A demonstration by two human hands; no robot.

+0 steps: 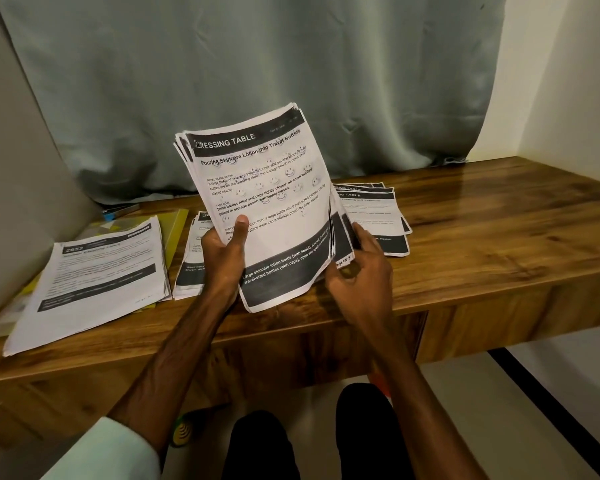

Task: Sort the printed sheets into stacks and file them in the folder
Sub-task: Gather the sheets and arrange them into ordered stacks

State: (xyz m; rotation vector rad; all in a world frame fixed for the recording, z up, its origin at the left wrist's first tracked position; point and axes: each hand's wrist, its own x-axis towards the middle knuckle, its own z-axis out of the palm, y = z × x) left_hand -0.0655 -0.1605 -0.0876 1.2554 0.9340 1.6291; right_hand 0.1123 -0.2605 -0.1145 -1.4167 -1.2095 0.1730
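Observation:
I hold a thick bundle of printed sheets (267, 202) upright above the wooden desk (482, 237); its top page reads "DRESSING TABLE". My left hand (227, 247) grips the bundle's lower left edge, thumb on the front page. My right hand (361, 265) pinches the lower right corner, where the sheets fan apart. Three stacks lie on the desk: a large left stack (94, 282), a middle stack (193, 265) partly hidden behind my left hand, and a right stack (378, 213) behind the bundle. A yellow-green folder (174, 230) lies under the left stack.
A grey-green curtain (257, 64) hangs behind the desk. A small blue object (118, 210) sits at the desk's back left. White wall stands at the right. My knees and a green-and-yellow object (182, 433) are below the desk edge.

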